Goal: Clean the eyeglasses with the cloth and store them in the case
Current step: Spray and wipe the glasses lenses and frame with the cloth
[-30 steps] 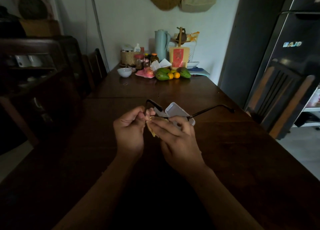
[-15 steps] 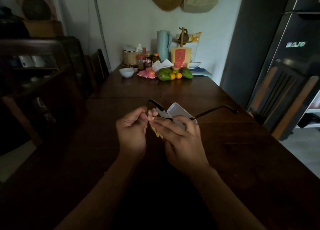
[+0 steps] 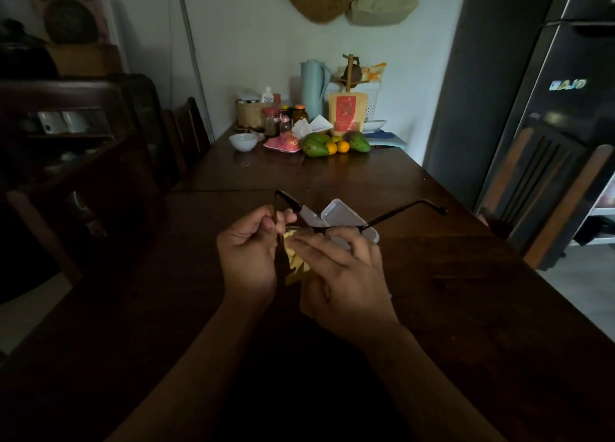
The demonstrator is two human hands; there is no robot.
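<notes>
Dark-framed eyeglasses [image 3: 396, 212] are held above the dark wooden table [image 3: 466, 292], both temples unfolded and pointing away from me. My left hand [image 3: 251, 252] pinches the frame at its left hinge. My right hand [image 3: 346, 275] presses a yellow cloth [image 3: 294, 262] against the left lens, fingers laid flat over it. The lenses are mostly hidden by my fingers and the cloth. Just behind the glasses an open pale grey case [image 3: 339, 213] lies on the table, partly covered by my right hand.
At the table's far end stand a white bowl [image 3: 244, 141], jars, a pale blue jug [image 3: 312, 87], green and orange fruit [image 3: 332, 145] and a yellow packet. A wooden chair [image 3: 545, 189] and a dark fridge are on the right, dark furniture on the left.
My right fingers have slid a little over the cloth on the lens. The glasses and left hand stay almost where they were; the view shifted slightly.
</notes>
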